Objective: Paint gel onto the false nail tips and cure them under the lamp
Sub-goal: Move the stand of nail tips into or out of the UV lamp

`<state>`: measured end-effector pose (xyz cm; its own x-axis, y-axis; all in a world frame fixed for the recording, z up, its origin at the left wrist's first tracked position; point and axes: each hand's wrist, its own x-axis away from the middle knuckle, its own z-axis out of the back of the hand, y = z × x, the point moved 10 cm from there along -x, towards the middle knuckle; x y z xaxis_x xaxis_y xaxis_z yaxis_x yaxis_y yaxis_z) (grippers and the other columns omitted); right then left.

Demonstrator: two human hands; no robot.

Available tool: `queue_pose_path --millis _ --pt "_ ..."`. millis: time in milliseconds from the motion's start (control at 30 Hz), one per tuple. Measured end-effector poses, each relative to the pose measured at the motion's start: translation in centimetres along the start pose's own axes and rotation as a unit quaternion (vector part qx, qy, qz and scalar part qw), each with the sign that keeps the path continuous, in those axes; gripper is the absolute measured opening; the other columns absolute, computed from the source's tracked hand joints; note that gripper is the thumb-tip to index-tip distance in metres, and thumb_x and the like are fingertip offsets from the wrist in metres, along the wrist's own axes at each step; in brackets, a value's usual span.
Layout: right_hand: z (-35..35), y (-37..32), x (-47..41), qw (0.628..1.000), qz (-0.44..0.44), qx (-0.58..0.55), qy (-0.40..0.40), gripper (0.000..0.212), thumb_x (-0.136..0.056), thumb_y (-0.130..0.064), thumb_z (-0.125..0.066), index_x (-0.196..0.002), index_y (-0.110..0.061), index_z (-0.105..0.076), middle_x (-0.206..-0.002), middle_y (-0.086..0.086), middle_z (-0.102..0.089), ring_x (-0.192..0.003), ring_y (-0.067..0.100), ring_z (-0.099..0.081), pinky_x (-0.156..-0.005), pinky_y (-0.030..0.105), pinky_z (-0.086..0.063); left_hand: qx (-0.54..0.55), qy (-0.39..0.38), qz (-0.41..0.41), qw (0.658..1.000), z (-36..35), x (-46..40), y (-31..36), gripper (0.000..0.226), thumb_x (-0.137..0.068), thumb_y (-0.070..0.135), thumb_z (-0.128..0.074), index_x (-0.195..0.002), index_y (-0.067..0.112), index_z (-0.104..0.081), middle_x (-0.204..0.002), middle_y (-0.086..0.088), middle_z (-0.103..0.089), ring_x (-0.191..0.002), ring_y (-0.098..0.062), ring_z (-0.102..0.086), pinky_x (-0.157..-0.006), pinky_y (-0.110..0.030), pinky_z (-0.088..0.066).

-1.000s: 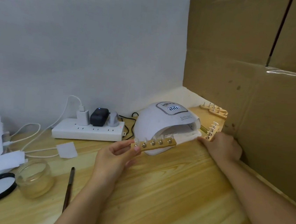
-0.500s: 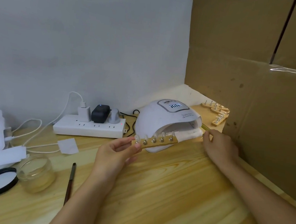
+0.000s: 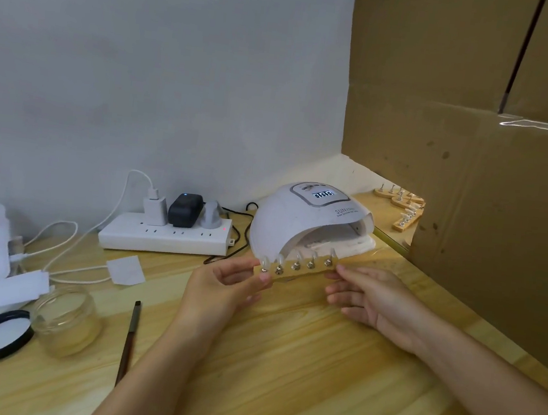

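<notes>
Just in front of the white domed nail lamp (image 3: 311, 221), the left hand (image 3: 223, 286) pinches the wooden strip of clear nail tips (image 3: 297, 266) while the right hand's (image 3: 371, 298) loosely spread fingers touch its other end.

Wooden strip (image 3: 296, 268) carrying five clear false nail tips (image 3: 298, 258) on metal pegs, held level just in front of the lamp's mouth. White domed curing lamp (image 3: 302, 218) stands behind it, display lit. Open gel jar (image 3: 66, 320) and brush (image 3: 128, 340) lie near left.
</notes>
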<state>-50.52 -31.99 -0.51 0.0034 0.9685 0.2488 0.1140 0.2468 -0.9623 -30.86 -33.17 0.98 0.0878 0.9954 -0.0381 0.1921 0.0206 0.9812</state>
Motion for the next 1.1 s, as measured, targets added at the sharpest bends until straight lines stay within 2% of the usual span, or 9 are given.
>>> queue_pose_path --millis 133,367,567,700,800,900,967,1033,1100 --pt "2.9 -0.6 0.2 0.998 0.003 -0.014 0.065 0.018 -0.089 -0.012 -0.055 -0.078 -0.001 -0.063 -0.054 0.005 -0.065 -0.042 0.007 -0.06 -0.034 0.014 -0.044 -0.059 -0.027 -0.032 0.997 -1.4 0.4 0.5 0.018 -0.084 0.011 -0.062 -0.1 0.019 -0.062 -0.085 0.001 -0.072 -0.072 -0.003 -0.068 -0.057 -0.013 -0.051" --pt "7.8 -2.3 -1.7 0.988 -0.002 -0.014 0.153 0.018 -0.093 -0.008 -0.051 -0.078 0.0 -0.059 -0.046 0.002 -0.061 -0.036 0.005 -0.055 -0.033 0.014 -0.044 -0.05 0.016 -0.043 0.998 -0.5 0.1 0.5 0.022 -0.091 0.026 -0.05 -0.11 0.017 -0.058 -0.096 0.001 -0.067 -0.078 0.002 -0.066 -0.056 -0.013 -0.051" --pt "6.8 -2.4 -5.4 0.983 -0.037 0.0 0.182 0.026 -0.095 -0.007 -0.046 -0.07 -0.003 -0.053 -0.042 0.001 -0.056 -0.025 0.001 -0.045 -0.025 0.011 -0.032 -0.024 0.028 -0.027 0.999 0.1 -0.3 -0.2 0.017 -0.093 0.023 -0.048 -0.1 0.017 -0.062 -0.094 -0.003 -0.067 -0.074 -0.002 -0.067 -0.055 -0.015 -0.051" --pt "5.0 -2.2 -7.7 0.981 -0.068 0.059 0.173 0.034 -0.098 -0.004 -0.036 -0.066 -0.003 -0.047 -0.027 -0.005 -0.044 -0.02 -0.002 -0.038 -0.024 0.009 -0.026 -0.01 0.029 -0.024 0.999 0.0 -0.5 -0.4 0.016 -0.094 0.02 -0.047 -0.096 0.016 -0.062 -0.09 -0.004 -0.067 -0.069 -0.001 -0.066 -0.053 -0.015 -0.051" --pt "4.9 -2.7 -8.9 0.967 -0.059 0.115 0.218 0.035 -0.097 -0.003 -0.031 -0.065 -0.008 -0.044 -0.035 -0.002 -0.045 -0.017 -0.001 -0.033 -0.022 0.01 -0.022 0.002 0.032 -0.023 0.999 0.0 -0.6 -0.3 0.016 -0.094 0.018 -0.046 -0.092 0.016 -0.061 -0.087 -0.004 -0.066 -0.065 -0.001 -0.066 -0.052 -0.015 -0.051" --pt "6.1 -3.1 -9.1 0.942 -0.026 0.162 0.292 0.028 -0.095 -0.005 -0.042 -0.07 -0.017 -0.041 -0.055 0.002 -0.046 -0.022 0.007 -0.037 -0.026 0.005 -0.02 0.01 0.033 -0.019 0.999 0.1 -0.6 -0.4 0.015 -0.094 0.018 -0.046 -0.092 0.016 -0.061 -0.086 -0.005 -0.065 -0.064 -0.002 -0.066 -0.052 -0.016 -0.051" --pt "6.3 -3.5 -9.2 0.927 0.004 0.212 0.309 0.029 -0.091 -0.006 -0.052 -0.067 -0.018 -0.04 -0.051 0.001 -0.048 -0.032 0.012 -0.038 -0.029 0.006 -0.02 0.017 0.033 -0.016 0.999 0.3 -0.6 -0.4 0.015 -0.094 0.018 -0.046 -0.093 0.016 -0.061 -0.085 -0.005 -0.065 -0.063 -0.003 -0.066 -0.052 -0.016 -0.052" --pt "6.5 -3.8 -8.9 0.926 0.032 0.223 0.303 0.025 -0.087 -0.01 -0.055 -0.065 -0.016 -0.044 -0.042 -0.002 -0.05 -0.028 0.01 -0.035 -0.03 0.007 -0.021 0.021 0.033 -0.013 0.999 0.2 -0.6 -0.5 0.016 -0.094 0.019 -0.046 -0.092 0.016 -0.062 -0.083 -0.004 -0.065 -0.062 -0.004 -0.066 -0.053 -0.017 -0.052" --pt "6.6 -4.0 -7.4 0.932 0.054 0.226 0.279 0.023 -0.086 -0.02 -0.055 -0.065 -0.012 -0.05 -0.046 -0.002 -0.055 -0.023 0.007 -0.034 -0.03 0.009 -0.023 0.02 0.033 -0.011 0.999 0.2 -0.7 -0.5 0.016 -0.094 0.02 -0.047 -0.091 0.016 -0.062 -0.082 -0.004 -0.065 -0.061 -0.004 -0.065 -0.053 -0.017 -0.052"
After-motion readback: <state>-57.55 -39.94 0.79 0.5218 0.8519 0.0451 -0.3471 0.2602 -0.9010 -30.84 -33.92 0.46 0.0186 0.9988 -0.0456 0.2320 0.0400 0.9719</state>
